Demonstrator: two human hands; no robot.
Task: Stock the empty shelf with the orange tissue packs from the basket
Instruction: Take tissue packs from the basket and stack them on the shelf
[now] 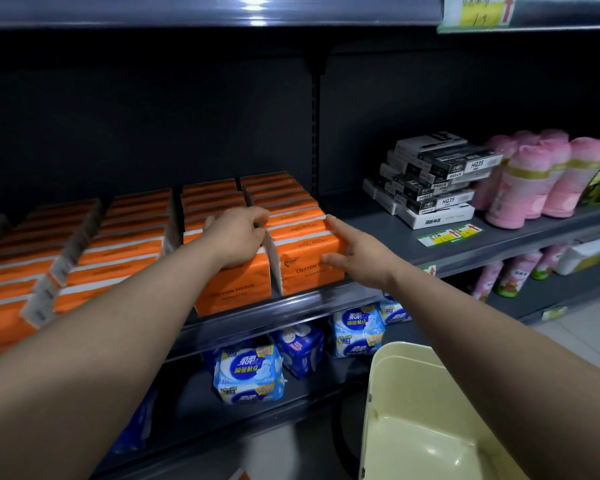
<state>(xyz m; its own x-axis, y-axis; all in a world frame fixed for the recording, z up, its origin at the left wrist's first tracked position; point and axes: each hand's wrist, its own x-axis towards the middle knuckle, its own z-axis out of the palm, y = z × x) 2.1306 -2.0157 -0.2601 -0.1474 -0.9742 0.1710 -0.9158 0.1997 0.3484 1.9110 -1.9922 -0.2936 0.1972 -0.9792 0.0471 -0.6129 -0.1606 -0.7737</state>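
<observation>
left hand [238,237]: fingers curled on orange tissue packs [236,289] at row gap | right hand [357,252]: straight fingers against end pack [305,261] side | cream basket [413,410] below

Orange tissue packs [300,252] stand upright in rows on the grey shelf [371,223]

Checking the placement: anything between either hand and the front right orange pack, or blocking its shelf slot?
Nothing visible. Left hand curls over the left top edge of the front right pack, right hand lies flat on its right side. It stands on the shelf at the front lip; black-and-white boxes stand apart to the right.
</observation>
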